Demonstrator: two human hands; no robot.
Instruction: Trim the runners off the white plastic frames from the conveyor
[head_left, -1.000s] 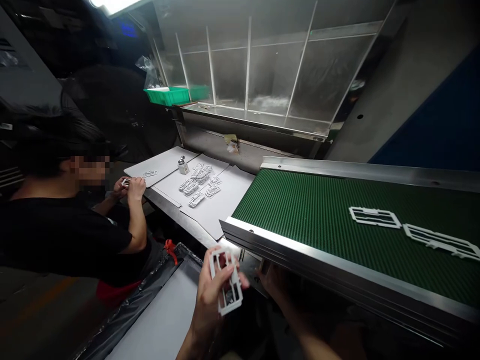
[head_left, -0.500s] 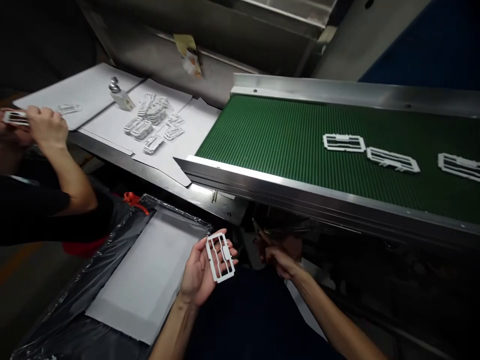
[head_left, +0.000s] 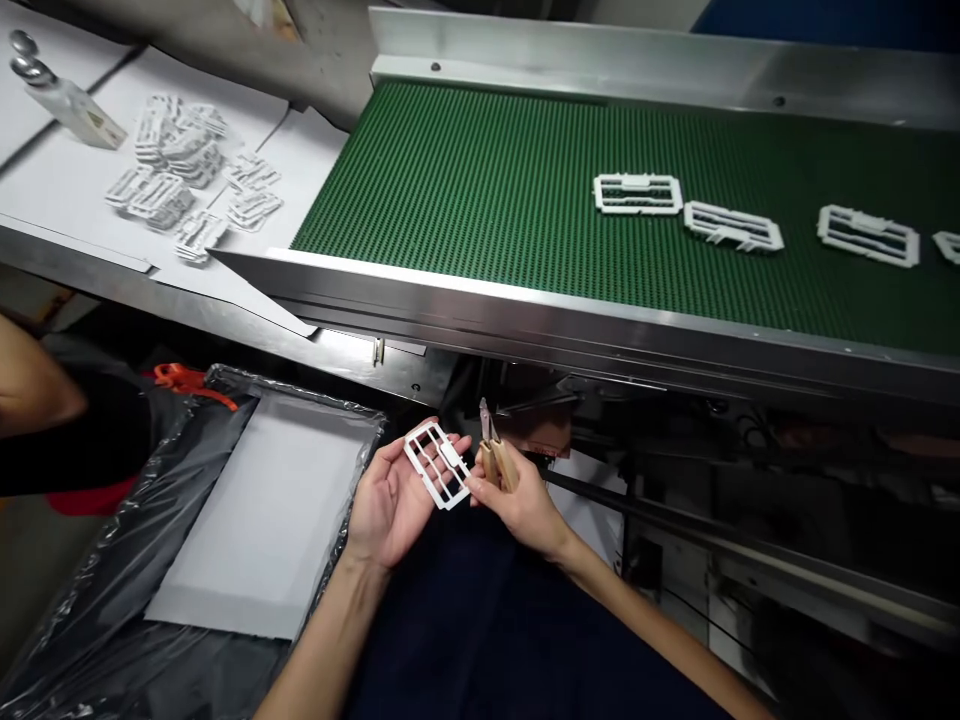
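From the head camera, the left hand [head_left: 390,500] lies palm up below the conveyor's steel edge, its fingers [head_left: 397,458] spread, with a white moulded plastic frame [head_left: 436,463] resting across them. The right hand [head_left: 521,505] has its fingers [head_left: 525,478] pressed around the tan handles of small cutters [head_left: 499,462], whose metal tips point up (the fingertips are touching the frame or just beside it; I can't tell which). On the green conveyor belt [head_left: 480,200] lie more white frames [head_left: 637,194]. To the left, a steel table [head_left: 75,243] carries grey card sheets [head_left: 60,190] and a heap of frames [head_left: 172,150]. Lower left, grey card [head_left: 262,510] sits on black plastic sheeting [head_left: 112,620], and a co-worker's arm [head_left: 30,385] enters at the edge.
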